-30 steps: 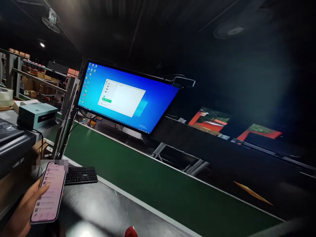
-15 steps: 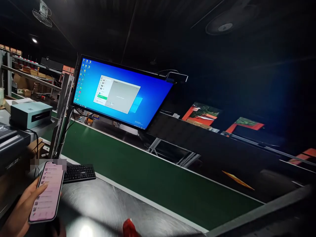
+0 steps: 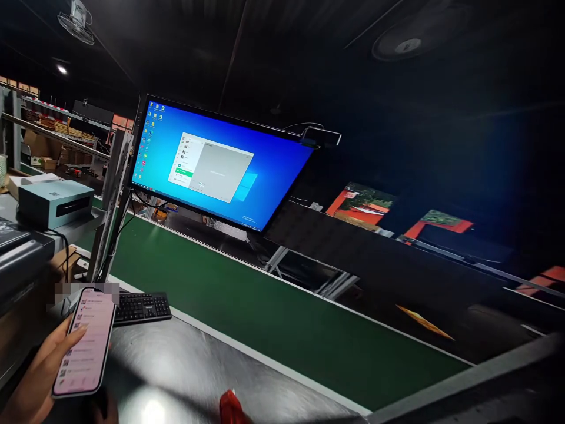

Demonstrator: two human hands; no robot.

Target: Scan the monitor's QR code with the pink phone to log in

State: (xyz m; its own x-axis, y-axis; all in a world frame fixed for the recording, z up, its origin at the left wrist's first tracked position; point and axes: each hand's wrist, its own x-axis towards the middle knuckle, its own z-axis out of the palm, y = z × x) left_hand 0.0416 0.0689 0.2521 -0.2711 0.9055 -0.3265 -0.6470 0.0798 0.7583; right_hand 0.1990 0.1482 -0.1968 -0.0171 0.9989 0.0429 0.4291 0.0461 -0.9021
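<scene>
My left hand (image 3: 44, 368) is wrapped around a smartphone (image 3: 86, 341) at the lower left. The phone is held upright with its pinkish screen facing me, showing a list, and my thumb lies across the glass. Just beneath the phone, at the bottom edge, a dim bit of what looks like my right hand (image 3: 110, 410) shows beside a dark shape. Its fingers are mostly hidden in shadow. Behind the phone, a black keyboard (image 3: 143, 307) rests on the metal table (image 3: 185, 359).
A large monitor (image 3: 273, 171) stands over a green conveyor belt (image 3: 265, 312). To the left are a pale green box-shaped device (image 3: 55, 203) and a black machine (image 3: 22, 259). A red object (image 3: 232, 407), partly cut off, lies at the table's front. A metal rail (image 3: 463, 377) slopes at right.
The view has shifted very slightly, and the list on the phone screen looks a little different. My left hand keeps the same grip on the smartphone.
</scene>
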